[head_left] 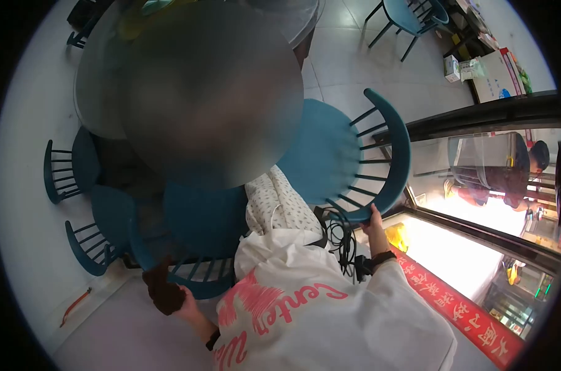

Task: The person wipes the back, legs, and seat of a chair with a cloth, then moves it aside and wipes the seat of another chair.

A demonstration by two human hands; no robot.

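Note:
My left hand (189,305), low on the left, is closed around a dark brown cloth (163,289). The cloth is bunched up beside the backrest of a blue chair (209,213). With its fingers over the end of the curved backrest, my right hand (374,227) grips another blue chair (327,148). That chair stands to my front right, its round seat facing up. Black cables (339,238) hang in loops next to my right hand. A large blurred patch hides most of the round table (98,86) ahead.
More blue chairs (112,213) stand by the left wall. Farther off, a blue chair (410,17) stands on the tiled floor. To my right is a glass door or window (478,161) with a dark frame and a red banner (459,306). Boxes (451,68) sit at the upper right.

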